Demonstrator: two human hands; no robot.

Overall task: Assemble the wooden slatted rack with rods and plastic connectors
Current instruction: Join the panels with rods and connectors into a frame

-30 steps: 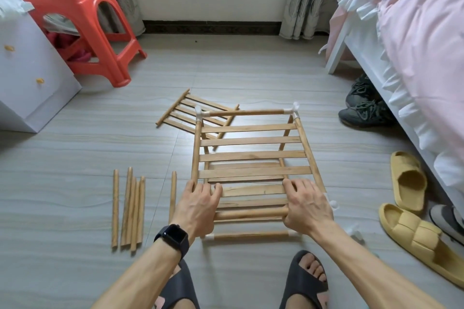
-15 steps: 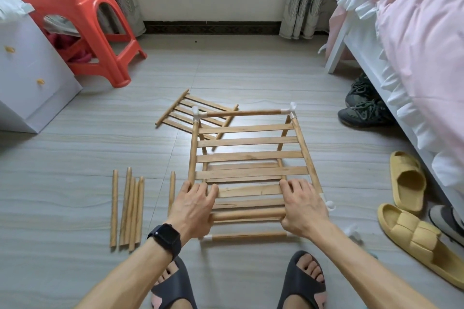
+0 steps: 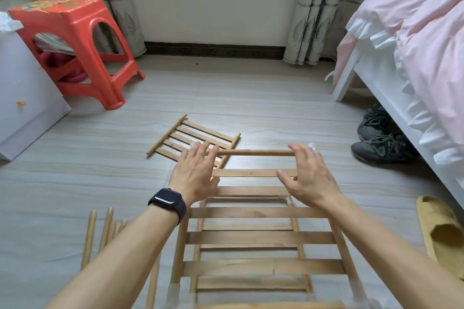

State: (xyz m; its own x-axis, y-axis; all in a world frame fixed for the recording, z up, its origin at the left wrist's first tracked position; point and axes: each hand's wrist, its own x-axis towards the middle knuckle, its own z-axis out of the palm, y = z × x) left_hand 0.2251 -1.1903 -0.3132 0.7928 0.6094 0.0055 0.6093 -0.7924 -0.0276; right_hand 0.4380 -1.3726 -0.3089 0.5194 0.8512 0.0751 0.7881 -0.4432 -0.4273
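Head view, onlooker's note. Half-built wooden slatted rack [image 3: 261, 237] lies on the floor, running from under the forearms out to the fingertips. Its near end is blurred at the frame's lower edge.

Change: a second ago both hands gripped the near crossbar. Now both have reached forward to the far end.

Spare slatted panel [image 3: 190, 130] lies flat just beyond the left fingertips, partly under them. Loose rods [image 3: 89, 236] lie well behind the fingers, outside the left forearm.

Left hand [image 3: 194, 173]: palm down, fingers [image 3: 200, 155] straight and spread, tips over the left end of the far rod [image 3: 253, 152]. Right hand [image 3: 310, 178]: fingers loosely curved and spread, thumb held apart, tips over the rod's right end. Neither pinches anything. I cannot tell whether they touch the rod yet.

White plastic connector [image 3: 311, 145] peeps out just past the right fingertips. Its mate on the left is almost hidden by the fingers.

Judgement: the near joints seem finished with. Attention has shifted to seating or checking the far corners before more rods go on.
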